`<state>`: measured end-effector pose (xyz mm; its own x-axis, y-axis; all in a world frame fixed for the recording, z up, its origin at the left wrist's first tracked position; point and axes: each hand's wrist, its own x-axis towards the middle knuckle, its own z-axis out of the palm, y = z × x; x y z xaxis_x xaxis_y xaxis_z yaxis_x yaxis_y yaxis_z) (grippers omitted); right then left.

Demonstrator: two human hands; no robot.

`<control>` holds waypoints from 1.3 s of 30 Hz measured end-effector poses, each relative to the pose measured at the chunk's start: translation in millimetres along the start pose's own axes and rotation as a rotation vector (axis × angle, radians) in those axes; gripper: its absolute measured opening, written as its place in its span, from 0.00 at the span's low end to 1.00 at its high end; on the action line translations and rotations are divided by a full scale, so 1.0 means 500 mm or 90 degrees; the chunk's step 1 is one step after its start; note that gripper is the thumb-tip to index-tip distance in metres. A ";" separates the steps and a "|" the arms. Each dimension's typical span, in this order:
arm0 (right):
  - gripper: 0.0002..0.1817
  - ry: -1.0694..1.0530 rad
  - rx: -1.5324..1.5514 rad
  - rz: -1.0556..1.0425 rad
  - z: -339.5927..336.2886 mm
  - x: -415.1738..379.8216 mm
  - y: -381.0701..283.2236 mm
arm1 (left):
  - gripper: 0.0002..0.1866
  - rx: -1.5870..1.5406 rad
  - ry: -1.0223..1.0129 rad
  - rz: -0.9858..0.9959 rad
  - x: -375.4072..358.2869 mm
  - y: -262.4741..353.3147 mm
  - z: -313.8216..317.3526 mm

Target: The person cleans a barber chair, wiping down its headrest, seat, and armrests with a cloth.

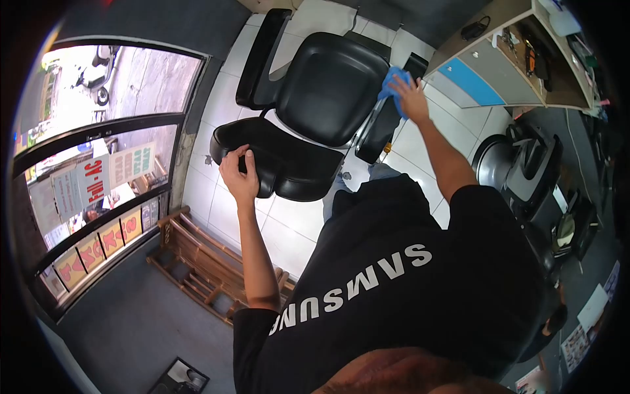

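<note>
Your right grip [409, 98] spreads over a blue cloth [388, 80]; your left grip [239, 173], loosely parted, touches the backrest [305, 167]. Light pressure could let the cloth slip.

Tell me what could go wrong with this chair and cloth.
The blue cloth might slip from beneath the right hand, which presses it at the armrest. The black chair could shift or turn if the left hand, resting on its backrest, bears down unevenly.
</note>
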<state>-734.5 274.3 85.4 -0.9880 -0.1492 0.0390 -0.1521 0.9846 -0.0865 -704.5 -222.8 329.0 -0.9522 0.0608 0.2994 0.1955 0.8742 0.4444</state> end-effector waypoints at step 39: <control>0.24 -0.280 0.007 -0.157 0.057 0.112 -0.087 | 0.11 -0.039 0.085 -0.094 -0.006 -0.012 0.003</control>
<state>-783.9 220.7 63.0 -0.8395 -0.4038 -0.3635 -0.3803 0.9146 -0.1375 -702.9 -227.7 324.2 -0.9325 -0.1336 0.3355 0.0745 0.8379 0.5407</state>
